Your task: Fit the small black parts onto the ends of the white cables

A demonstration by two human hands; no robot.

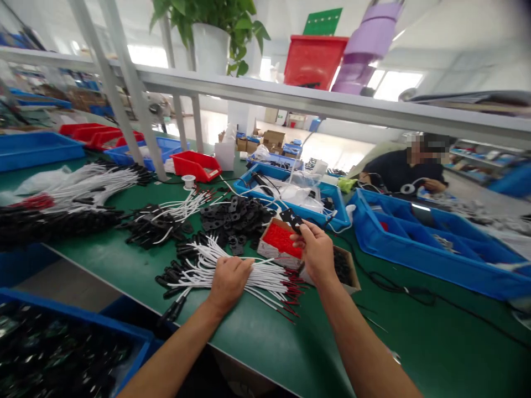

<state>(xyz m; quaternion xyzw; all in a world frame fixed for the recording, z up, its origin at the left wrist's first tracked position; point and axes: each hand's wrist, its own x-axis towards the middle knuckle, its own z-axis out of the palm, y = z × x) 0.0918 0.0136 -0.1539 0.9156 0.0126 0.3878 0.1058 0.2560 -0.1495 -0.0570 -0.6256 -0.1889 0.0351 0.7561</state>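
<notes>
My left hand lies on a bundle of white cables with black plugs and red-tipped ends on the green table; its fingers curl over the cables. Above a small cardboard box of red pieces, my right hand is raised and pinches a small black plastic part between thumb and fingertips. A pile of black plastic parts lies just behind the cables.
Blue trays stand right and behind, a red bin at the back, more cable bundles on the left. A blue crate sits at the near left. A person sits across at far right. A shelf rail runs overhead.
</notes>
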